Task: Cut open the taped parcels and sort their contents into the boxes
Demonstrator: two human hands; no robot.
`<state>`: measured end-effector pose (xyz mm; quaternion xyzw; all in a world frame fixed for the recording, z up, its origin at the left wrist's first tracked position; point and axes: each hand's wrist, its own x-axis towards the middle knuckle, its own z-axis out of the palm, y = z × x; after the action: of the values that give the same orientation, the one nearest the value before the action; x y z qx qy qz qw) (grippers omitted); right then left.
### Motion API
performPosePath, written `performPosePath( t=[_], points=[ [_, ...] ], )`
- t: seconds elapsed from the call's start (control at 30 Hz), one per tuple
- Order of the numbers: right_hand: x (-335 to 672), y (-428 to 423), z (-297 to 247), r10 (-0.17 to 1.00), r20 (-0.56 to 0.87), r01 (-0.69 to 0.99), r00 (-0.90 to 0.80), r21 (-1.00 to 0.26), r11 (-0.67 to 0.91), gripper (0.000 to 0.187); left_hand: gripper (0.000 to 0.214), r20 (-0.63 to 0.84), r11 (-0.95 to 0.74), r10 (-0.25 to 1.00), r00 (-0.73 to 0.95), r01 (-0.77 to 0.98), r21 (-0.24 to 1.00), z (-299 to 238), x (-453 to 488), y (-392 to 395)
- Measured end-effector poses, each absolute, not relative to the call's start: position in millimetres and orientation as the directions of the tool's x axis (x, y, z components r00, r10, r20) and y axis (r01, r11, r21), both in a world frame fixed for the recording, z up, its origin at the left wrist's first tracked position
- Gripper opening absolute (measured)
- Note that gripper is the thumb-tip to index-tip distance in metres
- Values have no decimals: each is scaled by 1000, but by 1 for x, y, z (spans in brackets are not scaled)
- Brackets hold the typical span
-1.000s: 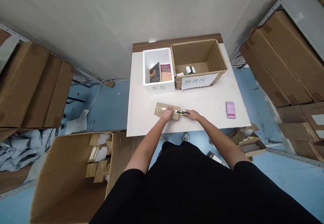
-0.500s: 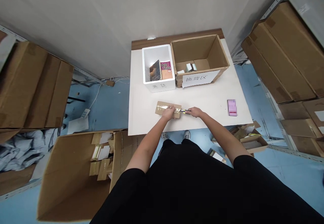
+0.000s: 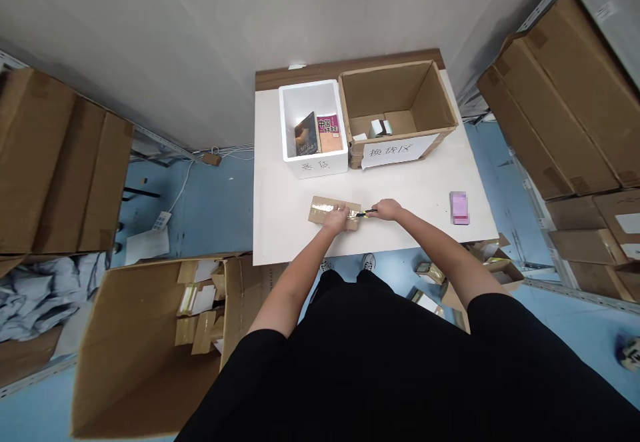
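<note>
On the white table, a small taped cardboard box (image 3: 322, 209) lies flat near the front edge. My left hand (image 3: 337, 218) is closed over its right part, pressing it against the tabletop. Just to the right, my right hand (image 3: 387, 209) grips a slim black-and-yellow tool (image 3: 369, 213), too small to make out in detail. Its tip meets the right end of the box, at the tape.
Behind stand a white foam box (image 3: 314, 166) with books and an open carton (image 3: 435, 135) with small boxes. A pink pixelated item (image 3: 459, 208) lies at right. A large carton (image 3: 145, 362) holding packages is at left; cartons (image 3: 555, 102) fill the right shelf.
The tool in my right hand has turned slightly, and its tip has come onto the end of the box. My left hand keeps its hold. The view has shifted a little.
</note>
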<state>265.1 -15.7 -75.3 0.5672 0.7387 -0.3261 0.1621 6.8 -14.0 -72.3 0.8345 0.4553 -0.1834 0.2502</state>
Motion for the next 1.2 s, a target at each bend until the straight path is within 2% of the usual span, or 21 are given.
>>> performPosePath(
  t=[0.17, 0.4, 0.57, 0.8, 0.97, 1.2],
  points=[
    [270, -32, -80, 730, -626, 950, -273, -293, 104, 59, 78, -543, -437, 669, 507, 860, 265, -70, 7, -16],
    [266, -53, -80, 709, -678, 931, -193, -356, -87, 70, 83, -544, -443, 667, 509, 858, 259, -75, 7, -15],
    [267, -51, -76, 796, -583, 943, -164, -329, -46, 62, 78, -536, -459, 674, 507, 857, 233, -74, 9, -15],
    [261, -49, -82, 798, -570, 945, -197, -326, 0, 54, 78, -536, -483, 670, 513, 850, 210, -69, 10, -21],
    [253, -50, -93, 804, -553, 934, -219, -357, 8, 52, 74, -520, -512, 682, 514, 843, 163, -69, 10, -24],
    [256, -47, -98, 820, -537, 883, -199, -461, -87, 44, 69, -539, -518, 654, 530, 834, 192, -70, 5, -16]
  ],
)
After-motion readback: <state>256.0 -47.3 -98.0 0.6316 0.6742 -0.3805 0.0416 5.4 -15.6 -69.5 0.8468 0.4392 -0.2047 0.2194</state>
